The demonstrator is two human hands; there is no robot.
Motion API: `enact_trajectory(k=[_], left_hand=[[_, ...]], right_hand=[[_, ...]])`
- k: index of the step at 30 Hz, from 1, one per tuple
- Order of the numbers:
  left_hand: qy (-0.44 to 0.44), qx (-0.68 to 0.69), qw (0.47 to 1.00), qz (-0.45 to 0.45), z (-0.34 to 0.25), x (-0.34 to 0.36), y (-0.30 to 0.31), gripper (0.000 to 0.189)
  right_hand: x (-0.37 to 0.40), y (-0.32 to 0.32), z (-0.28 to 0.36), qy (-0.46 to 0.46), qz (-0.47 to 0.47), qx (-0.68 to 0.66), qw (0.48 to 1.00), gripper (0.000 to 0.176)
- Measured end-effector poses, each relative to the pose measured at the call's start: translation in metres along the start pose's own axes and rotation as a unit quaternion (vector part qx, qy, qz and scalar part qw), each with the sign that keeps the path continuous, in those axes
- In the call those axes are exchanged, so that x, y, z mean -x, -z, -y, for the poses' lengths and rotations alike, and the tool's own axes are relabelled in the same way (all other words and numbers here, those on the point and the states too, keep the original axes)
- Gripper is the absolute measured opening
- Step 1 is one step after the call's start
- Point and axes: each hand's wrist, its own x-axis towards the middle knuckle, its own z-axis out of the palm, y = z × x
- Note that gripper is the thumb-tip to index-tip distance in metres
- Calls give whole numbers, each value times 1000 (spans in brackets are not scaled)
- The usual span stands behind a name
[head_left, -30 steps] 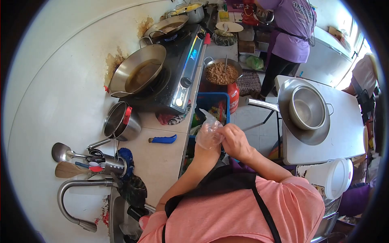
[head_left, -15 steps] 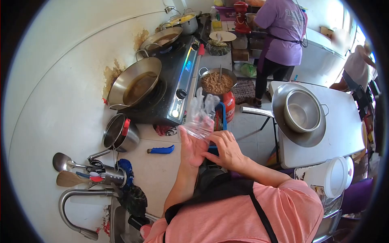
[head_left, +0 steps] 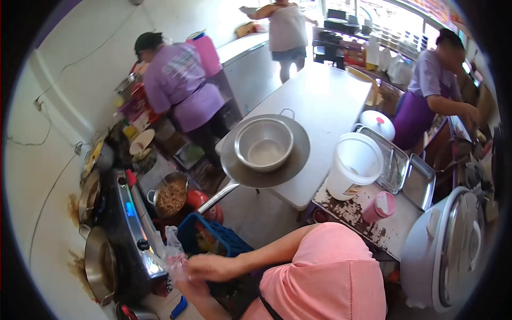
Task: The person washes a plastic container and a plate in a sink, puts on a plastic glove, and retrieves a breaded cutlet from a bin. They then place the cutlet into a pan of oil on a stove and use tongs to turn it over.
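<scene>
My left hand [head_left: 184,272] is partly inside a clear plastic glove [head_left: 172,246], near the front edge of the black stove [head_left: 130,213]. Against its wrist side, my right hand [head_left: 209,266] is closed on the glove; both hands are slightly blurred. Just beyond them, a pan of brown minced food [head_left: 170,198] stands beside a red gas cylinder [head_left: 210,205]. A blue crate [head_left: 229,240] is right of the hands. The blue-handled tool [head_left: 178,308] lies on the counter below them.
A steel bowl [head_left: 264,144] sits in a wide pan [head_left: 298,154] on the white table [head_left: 330,96], its handle jutting toward me. A white bucket [head_left: 354,165], pink container [head_left: 380,207] and large cooler [head_left: 437,250] stand right. Three people are further back.
The view has swung right, bringing the bucket, cooler and another person into fuller view. The glove is lower over my left hand, and my right hand has closed on it.
</scene>
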Motion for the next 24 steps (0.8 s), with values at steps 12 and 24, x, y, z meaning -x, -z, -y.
enact_trajectory(k=[12,24], left_hand=[[120,231,928,267,-10,-48,-103,67],[140,319,933,96,-34,-64,-157,73]], right_hand=[[2,-17,-3,90,64,207,972,16],[3,-6,21,217,108,203,949,17]])
